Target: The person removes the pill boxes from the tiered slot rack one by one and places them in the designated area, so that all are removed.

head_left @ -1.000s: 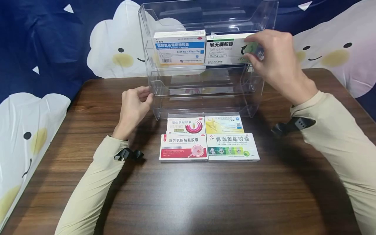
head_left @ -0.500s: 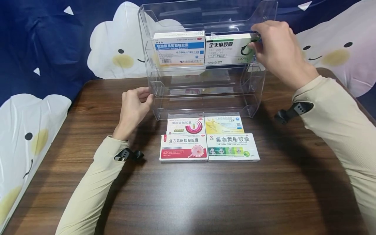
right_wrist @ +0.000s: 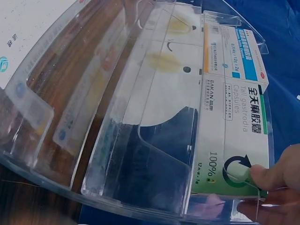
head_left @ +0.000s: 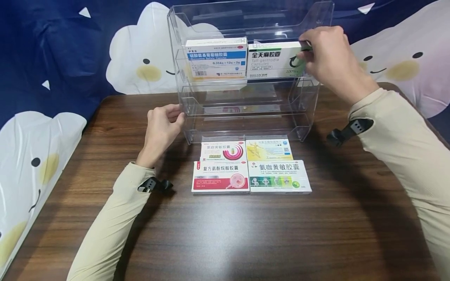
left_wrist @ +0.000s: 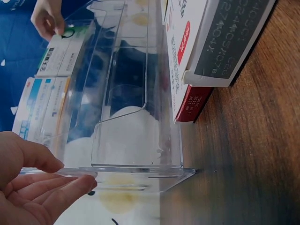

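Now higher, right grip (head_left: 332, 60) on green-white box (head_left: 268, 62)

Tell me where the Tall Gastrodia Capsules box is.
In the head view, the Tall Gastrodia box sits in the clear rack's upper part, right of the blue-striped box, its right end pinched by the right hand.
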Available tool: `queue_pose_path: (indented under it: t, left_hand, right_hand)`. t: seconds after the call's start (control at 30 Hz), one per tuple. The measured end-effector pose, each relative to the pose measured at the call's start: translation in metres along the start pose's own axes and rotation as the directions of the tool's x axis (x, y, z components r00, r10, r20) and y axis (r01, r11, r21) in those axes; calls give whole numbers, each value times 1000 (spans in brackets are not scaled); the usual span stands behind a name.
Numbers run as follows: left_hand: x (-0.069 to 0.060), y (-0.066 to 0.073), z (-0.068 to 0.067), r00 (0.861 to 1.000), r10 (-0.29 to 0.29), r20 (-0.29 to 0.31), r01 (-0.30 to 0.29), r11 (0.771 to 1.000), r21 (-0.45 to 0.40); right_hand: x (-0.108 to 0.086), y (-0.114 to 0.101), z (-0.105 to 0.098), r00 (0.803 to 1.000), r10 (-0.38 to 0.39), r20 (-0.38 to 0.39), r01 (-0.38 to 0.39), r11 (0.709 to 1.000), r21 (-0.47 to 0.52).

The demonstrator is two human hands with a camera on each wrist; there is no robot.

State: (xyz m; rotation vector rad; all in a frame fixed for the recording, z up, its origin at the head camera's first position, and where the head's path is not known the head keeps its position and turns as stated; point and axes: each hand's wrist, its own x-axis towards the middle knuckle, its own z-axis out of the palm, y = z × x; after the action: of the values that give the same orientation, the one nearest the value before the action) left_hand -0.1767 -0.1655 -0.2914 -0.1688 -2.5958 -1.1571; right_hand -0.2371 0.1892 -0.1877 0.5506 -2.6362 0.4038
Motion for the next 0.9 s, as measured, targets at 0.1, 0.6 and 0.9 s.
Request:
queue_pose_path:
  t: [0.1, 0.6, 0.9]
  left_hand:
    - [0, 0, 0, 1000, -3, 2, 3, 1000, 0]
    - [0, 1, 0, 1000, 8, -6, -8, 1000, -13]
    - [0, 0, 0, 1000, -1, 4, 1, 1000, -8]
  right_hand:
    - [1, 0, -3, 1000, 14, -2, -14, 1000, 14]
    - [-4, -5, -39, 949, -44, -311, 76, 993, 91]
    - [-22, 3, -56, 947, 217, -236, -127, 929, 346]
